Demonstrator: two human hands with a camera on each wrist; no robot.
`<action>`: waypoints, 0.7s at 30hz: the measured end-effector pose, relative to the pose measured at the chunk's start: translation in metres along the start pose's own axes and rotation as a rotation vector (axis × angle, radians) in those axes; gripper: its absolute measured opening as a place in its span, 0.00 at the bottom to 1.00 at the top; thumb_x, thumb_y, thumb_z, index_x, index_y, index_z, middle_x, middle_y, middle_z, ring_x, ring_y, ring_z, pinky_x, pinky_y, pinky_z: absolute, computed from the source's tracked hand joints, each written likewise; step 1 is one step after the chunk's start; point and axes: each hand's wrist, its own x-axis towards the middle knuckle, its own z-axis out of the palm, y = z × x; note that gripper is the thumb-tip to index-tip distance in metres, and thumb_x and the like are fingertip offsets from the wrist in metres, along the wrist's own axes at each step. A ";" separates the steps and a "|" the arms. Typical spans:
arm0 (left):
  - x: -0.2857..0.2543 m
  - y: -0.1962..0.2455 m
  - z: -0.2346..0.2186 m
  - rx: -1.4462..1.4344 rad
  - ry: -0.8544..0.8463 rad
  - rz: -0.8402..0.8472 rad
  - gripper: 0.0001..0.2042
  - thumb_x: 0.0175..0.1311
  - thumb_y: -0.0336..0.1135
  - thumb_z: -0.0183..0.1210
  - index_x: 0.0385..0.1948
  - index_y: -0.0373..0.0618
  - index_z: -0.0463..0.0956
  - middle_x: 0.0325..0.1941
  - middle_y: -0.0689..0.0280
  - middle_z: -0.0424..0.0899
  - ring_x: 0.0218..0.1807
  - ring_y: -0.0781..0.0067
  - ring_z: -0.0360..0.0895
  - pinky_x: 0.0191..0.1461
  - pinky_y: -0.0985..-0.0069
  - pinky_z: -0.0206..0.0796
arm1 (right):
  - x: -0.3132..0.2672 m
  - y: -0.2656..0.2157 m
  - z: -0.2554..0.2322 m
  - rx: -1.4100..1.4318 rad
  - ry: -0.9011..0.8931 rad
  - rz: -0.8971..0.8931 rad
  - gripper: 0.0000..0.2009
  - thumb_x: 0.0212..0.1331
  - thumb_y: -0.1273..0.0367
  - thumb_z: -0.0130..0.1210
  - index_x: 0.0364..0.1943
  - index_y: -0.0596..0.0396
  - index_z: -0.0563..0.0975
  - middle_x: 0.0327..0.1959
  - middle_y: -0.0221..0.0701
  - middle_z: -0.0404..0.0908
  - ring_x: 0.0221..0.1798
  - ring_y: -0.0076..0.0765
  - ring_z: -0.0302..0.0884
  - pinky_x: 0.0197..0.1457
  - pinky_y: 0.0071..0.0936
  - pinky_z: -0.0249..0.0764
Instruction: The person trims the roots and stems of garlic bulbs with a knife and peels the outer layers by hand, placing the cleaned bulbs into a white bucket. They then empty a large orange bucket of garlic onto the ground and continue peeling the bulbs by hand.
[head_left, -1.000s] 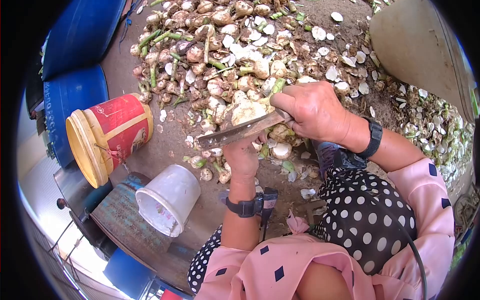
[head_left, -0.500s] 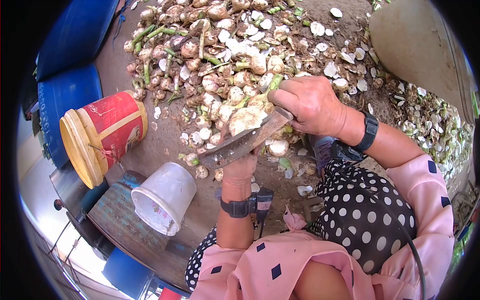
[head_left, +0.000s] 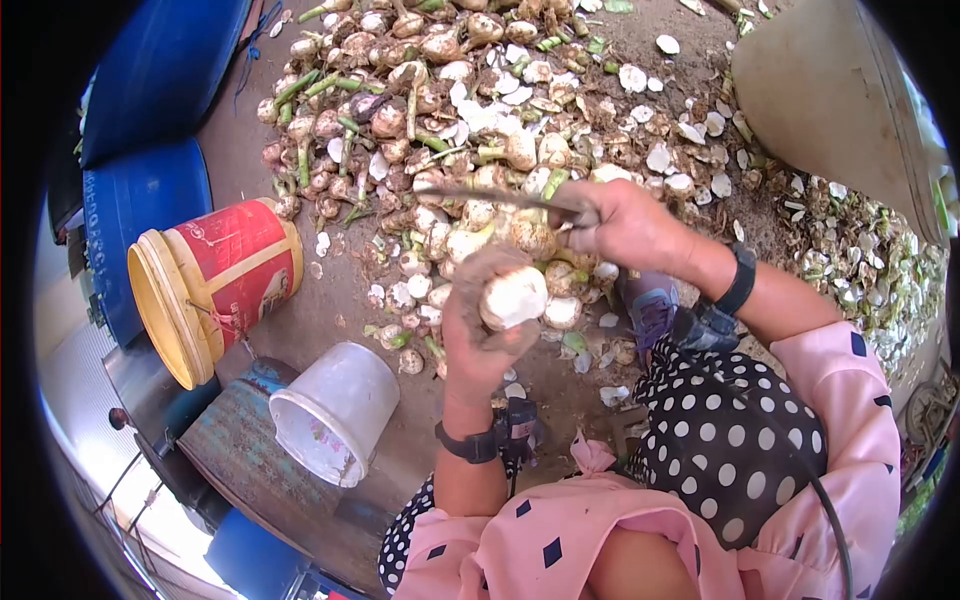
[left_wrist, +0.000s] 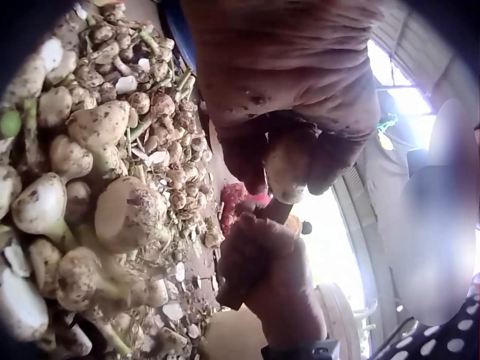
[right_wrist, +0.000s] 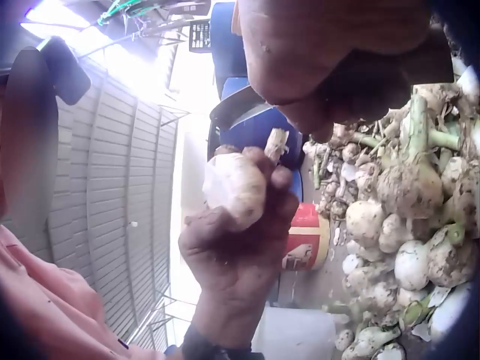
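Brown ground (head_left: 330, 300) spreads under our work, littered with soil and peelings. Nearest to us, our left hand (head_left: 472, 330) grips a garlic bulb (head_left: 515, 298) round its sides, its pale cut face turned up and uncovered, while our right hand (head_left: 635, 235) closes round the handle of a knife (head_left: 485, 194). The two hands are apart, and the blade is clear of the bulb, beyond it. We judge the bulb light enough for one hand, firm and stiff rather than soft, and hard to crush; its trimmed face may be damp and slippery, whereas the soiled skin should give our fingers more grip. It seems best taken round its widest part, fingertips below the cut rim and away from the edge; a stalk looks likelier to bend or snap. Just beyond lies the heap (head_left: 520, 150) of dirty bulbs, some with green stalks, with pale slices (head_left: 632, 78) scattered beside it. Off to our left stand a white bucket (head_left: 345, 400) and, farther out, a red and yellow bucket (head_left: 235, 255), then blue drums (head_left: 150, 200) behind.
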 end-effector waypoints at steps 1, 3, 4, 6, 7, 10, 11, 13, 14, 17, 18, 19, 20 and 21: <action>0.003 -0.001 0.002 0.010 0.003 0.010 0.21 0.46 0.30 0.62 0.45 0.39 0.70 0.47 0.59 0.74 0.49 0.67 0.72 0.54 0.71 0.65 | 0.000 -0.005 0.001 0.030 -0.026 0.021 0.09 0.50 0.74 0.58 0.37 0.53 0.76 0.25 0.25 0.79 0.29 0.20 0.74 0.37 0.22 0.71; 0.005 0.000 0.004 0.014 0.002 0.015 0.20 0.47 0.29 0.61 0.44 0.39 0.70 0.47 0.58 0.75 0.49 0.65 0.72 0.55 0.70 0.65 | 0.004 -0.009 0.001 -0.024 -0.031 -0.049 0.10 0.49 0.72 0.57 0.38 0.53 0.76 0.24 0.30 0.79 0.28 0.27 0.75 0.35 0.24 0.72; 0.008 0.004 0.004 0.110 -0.020 0.048 0.19 0.47 0.29 0.61 0.44 0.40 0.71 0.46 0.57 0.76 0.50 0.63 0.72 0.56 0.69 0.64 | 0.005 -0.011 -0.001 -0.087 -0.049 -0.064 0.11 0.49 0.71 0.57 0.39 0.52 0.76 0.25 0.33 0.79 0.28 0.31 0.77 0.35 0.27 0.73; 0.012 0.022 -0.001 0.270 -0.011 0.125 0.19 0.47 0.30 0.61 0.44 0.41 0.71 0.44 0.56 0.77 0.50 0.57 0.73 0.58 0.64 0.62 | 0.010 0.015 0.002 -0.243 -0.027 -0.018 0.13 0.48 0.70 0.57 0.40 0.52 0.76 0.26 0.36 0.79 0.29 0.36 0.78 0.36 0.30 0.73; -0.001 0.029 -0.003 0.231 0.142 0.103 0.18 0.47 0.32 0.62 0.41 0.41 0.71 0.45 0.56 0.78 0.49 0.56 0.73 0.58 0.62 0.62 | 0.018 0.032 -0.006 -0.405 0.010 0.019 0.14 0.47 0.69 0.57 0.42 0.52 0.76 0.27 0.39 0.80 0.30 0.41 0.79 0.36 0.33 0.74; 0.021 0.038 -0.014 0.016 0.209 0.395 0.20 0.47 0.38 0.64 0.43 0.44 0.71 0.48 0.54 0.75 0.50 0.53 0.73 0.59 0.59 0.62 | 0.039 0.068 -0.043 -0.354 0.379 0.055 0.12 0.46 0.66 0.55 0.37 0.51 0.75 0.29 0.43 0.80 0.34 0.52 0.78 0.40 0.43 0.73; 0.026 0.036 -0.025 0.252 0.068 0.215 0.21 0.47 0.39 0.64 0.45 0.44 0.71 0.51 0.54 0.74 0.51 0.52 0.72 0.59 0.58 0.61 | 0.047 0.062 -0.063 -0.293 0.451 0.072 0.13 0.46 0.67 0.54 0.38 0.53 0.75 0.30 0.44 0.80 0.35 0.53 0.78 0.41 0.42 0.73; 0.031 0.020 -0.033 0.716 -0.151 0.039 0.25 0.50 0.44 0.62 0.50 0.46 0.71 0.57 0.56 0.69 0.57 0.49 0.67 0.63 0.55 0.55 | 0.089 0.068 -0.099 -0.371 0.709 -0.059 0.08 0.48 0.72 0.53 0.35 0.53 0.74 0.30 0.42 0.80 0.34 0.48 0.78 0.38 0.41 0.73; 0.031 0.012 -0.032 0.909 -0.172 0.051 0.26 0.43 0.40 0.63 0.50 0.47 0.72 0.57 0.59 0.71 0.63 0.51 0.63 0.67 0.57 0.51 | 0.112 0.067 -0.120 -0.425 0.773 -0.055 0.04 0.51 0.73 0.52 0.32 0.51 0.73 0.30 0.36 0.78 0.35 0.42 0.77 0.37 0.39 0.72; 0.033 -0.001 -0.037 0.964 -0.124 0.062 0.25 0.44 0.40 0.63 0.49 0.46 0.73 0.56 0.57 0.72 0.64 0.50 0.61 0.68 0.56 0.50 | 0.178 0.065 -0.179 -0.644 0.937 -0.046 0.04 0.55 0.71 0.50 0.33 0.46 0.76 0.43 0.36 0.75 0.44 0.39 0.73 0.45 0.40 0.72; 0.033 -0.002 -0.042 0.913 -0.114 0.018 0.25 0.45 0.38 0.63 0.49 0.45 0.73 0.56 0.57 0.72 0.62 0.50 0.63 0.66 0.57 0.52 | 0.190 0.060 -0.197 -0.689 0.916 0.054 0.07 0.55 0.69 0.50 0.37 0.45 0.77 0.46 0.37 0.74 0.47 0.42 0.72 0.47 0.42 0.72; 0.034 -0.004 -0.047 0.862 -0.101 -0.025 0.24 0.45 0.36 0.63 0.49 0.44 0.73 0.55 0.56 0.73 0.61 0.50 0.65 0.65 0.58 0.55 | 0.202 0.053 -0.212 -0.732 0.892 0.150 0.11 0.56 0.68 0.51 0.42 0.43 0.79 0.49 0.39 0.73 0.49 0.45 0.72 0.49 0.44 0.72; 0.035 -0.005 -0.051 0.865 -0.100 -0.028 0.24 0.45 0.36 0.63 0.49 0.44 0.73 0.55 0.56 0.73 0.61 0.50 0.65 0.65 0.58 0.55 | 0.216 0.054 -0.225 -0.730 0.889 0.150 0.11 0.56 0.68 0.51 0.42 0.43 0.79 0.49 0.39 0.73 0.49 0.45 0.72 0.49 0.44 0.72; 0.035 -0.005 -0.053 0.817 -0.111 -0.090 0.23 0.45 0.34 0.62 0.48 0.43 0.73 0.54 0.56 0.74 0.59 0.50 0.67 0.63 0.60 0.58 | 0.228 0.060 -0.238 -0.780 0.948 0.146 0.14 0.56 0.66 0.50 0.46 0.41 0.78 0.51 0.39 0.73 0.51 0.48 0.72 0.51 0.45 0.72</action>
